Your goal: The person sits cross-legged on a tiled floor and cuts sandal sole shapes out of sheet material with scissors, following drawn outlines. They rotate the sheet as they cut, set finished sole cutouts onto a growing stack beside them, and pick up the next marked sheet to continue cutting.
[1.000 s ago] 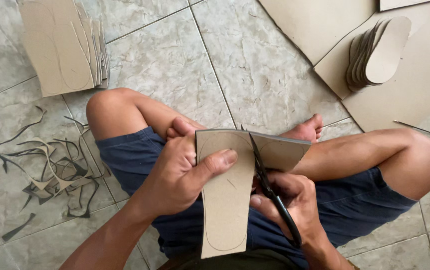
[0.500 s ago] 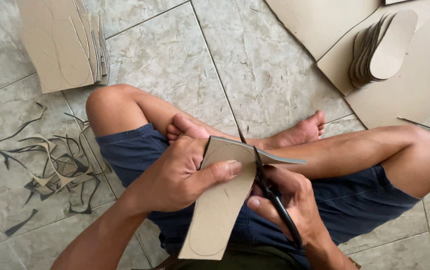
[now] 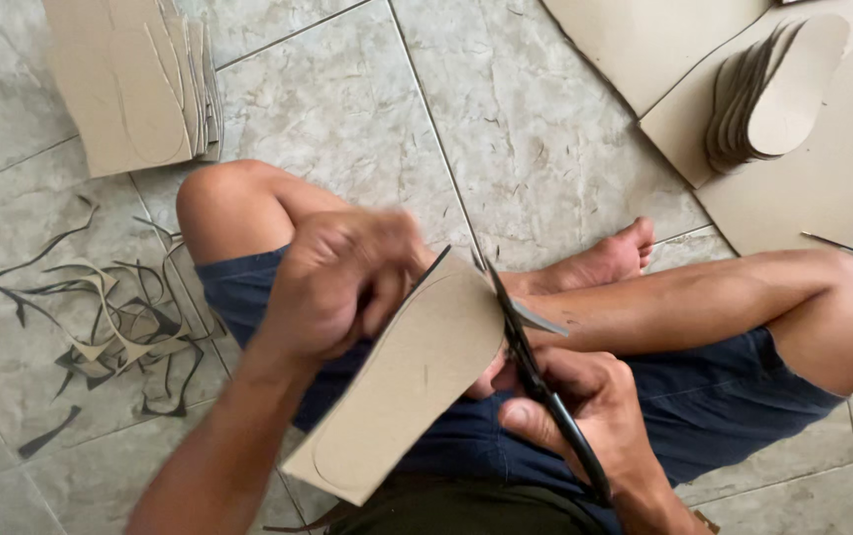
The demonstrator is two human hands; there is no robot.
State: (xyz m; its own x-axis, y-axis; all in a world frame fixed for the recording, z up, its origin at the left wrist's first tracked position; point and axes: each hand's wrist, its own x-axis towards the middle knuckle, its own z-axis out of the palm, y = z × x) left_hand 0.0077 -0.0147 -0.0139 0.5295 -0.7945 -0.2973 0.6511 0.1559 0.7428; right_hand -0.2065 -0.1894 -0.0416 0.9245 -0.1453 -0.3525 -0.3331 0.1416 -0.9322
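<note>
The person sits cross-legged on a tiled floor, cutting a sole shape out of a cardboard piece held over the lap. The left hand is closed on the upper end of the piece, fingers curled over its edge (it is motion-blurred, so the exact finger placement is hard to read). The right hand, just right of the piece, is closed around the dark handles of a pair of scissors, whose blades run up along the rounded right edge of the cardboard.

To cut this curve well, it seems best to feed the card into the blades by turning it with the left hand, keeping the scissors nearly fixed and following the drawn outline with short bites, so that the offcut sliver beside the blades peels away cleanly.

Beyond the left hand lie curled trimmings and, farther off, a stack of marked cardboard blanks. Beyond the right hand a pile of finished soles rests on larger sheets. The scissor handles are largely hidden in the fist, the blade tips are hard to separate from the card edge, and the piece's lower corner hides part of the lap.
</note>
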